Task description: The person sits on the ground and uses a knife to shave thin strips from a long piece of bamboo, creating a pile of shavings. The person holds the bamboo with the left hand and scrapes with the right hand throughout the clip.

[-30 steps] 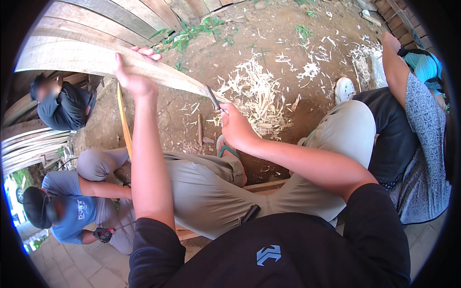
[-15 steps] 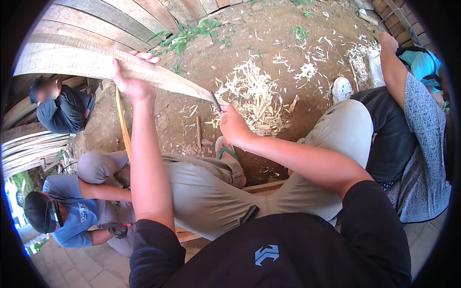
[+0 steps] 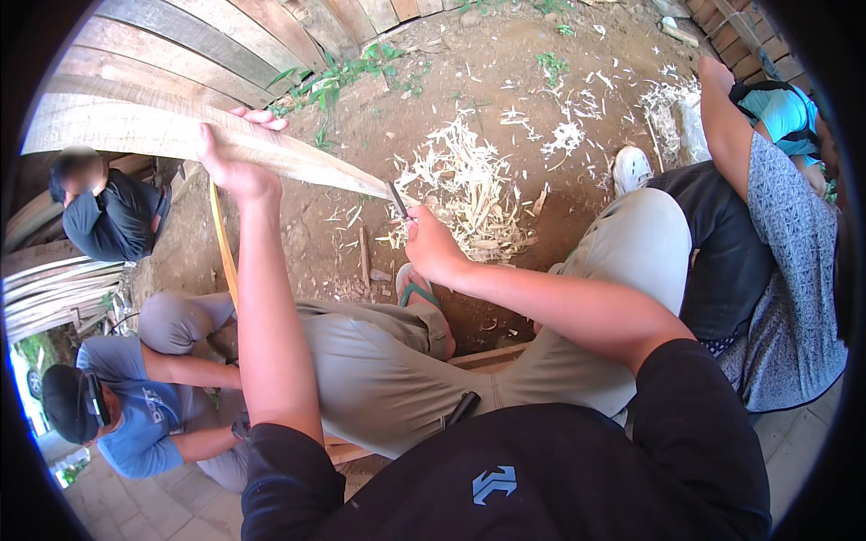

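Note:
A long pale wooden plank (image 3: 311,165) reaches from the far left toward the middle, narrowing at its near end. My left hand (image 3: 239,167) supports it from below, with thumb and fingers wrapped round its edges. At the narrow tip, a dark knife blade (image 3: 397,200) lies across the wood. My right hand (image 3: 435,245) is closed round the knife's handle, which the fingers mostly hide. Beyond my right hand, a heap of pale wood shavings (image 3: 474,185) covers the dirt.
A person in a blue shirt (image 3: 149,410) sits close on my left; another in dark clothes (image 3: 113,216) is farther off. On my right sits a person in patterned grey cloth (image 3: 794,261). A plank wall (image 3: 207,45) stands at the back left, beside green weeds (image 3: 347,77).
My hands, the plank and the knife stay in nearly the same pose. The whole view has shifted slightly. The blue-shirted person's gloved hand and the red thing in it have gone out of sight.

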Demonstrator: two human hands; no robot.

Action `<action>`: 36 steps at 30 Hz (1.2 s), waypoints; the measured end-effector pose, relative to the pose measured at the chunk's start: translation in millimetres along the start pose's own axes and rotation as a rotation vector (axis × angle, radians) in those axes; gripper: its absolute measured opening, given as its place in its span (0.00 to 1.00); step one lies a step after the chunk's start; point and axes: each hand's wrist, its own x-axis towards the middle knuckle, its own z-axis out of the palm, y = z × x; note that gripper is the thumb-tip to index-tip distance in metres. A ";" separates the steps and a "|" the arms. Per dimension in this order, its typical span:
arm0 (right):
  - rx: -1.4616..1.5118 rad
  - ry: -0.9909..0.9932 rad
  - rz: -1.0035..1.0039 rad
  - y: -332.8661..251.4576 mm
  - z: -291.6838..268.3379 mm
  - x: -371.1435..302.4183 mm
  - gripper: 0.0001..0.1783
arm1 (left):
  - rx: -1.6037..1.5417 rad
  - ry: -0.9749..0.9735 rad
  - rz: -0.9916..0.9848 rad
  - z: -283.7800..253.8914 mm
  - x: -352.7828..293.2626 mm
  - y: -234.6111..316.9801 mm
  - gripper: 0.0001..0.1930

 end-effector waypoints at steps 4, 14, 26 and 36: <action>0.031 0.018 -0.163 -20.1 3.3 -19.2 0.14 | -0.017 0.022 -0.025 -1.2 -3.4 4.1 0.32; -0.004 0.065 -0.010 16.4 8.4 6.5 0.17 | 0.043 0.029 0.011 3.4 -5.6 4.1 0.32; 0.068 -0.030 0.133 22.3 3.6 18.0 0.17 | 0.035 0.027 -0.012 1.8 -4.4 4.2 0.32; -0.005 -0.006 0.076 4.0 5.3 3.0 0.16 | 0.012 0.022 -0.010 -4.5 -0.2 4.5 0.31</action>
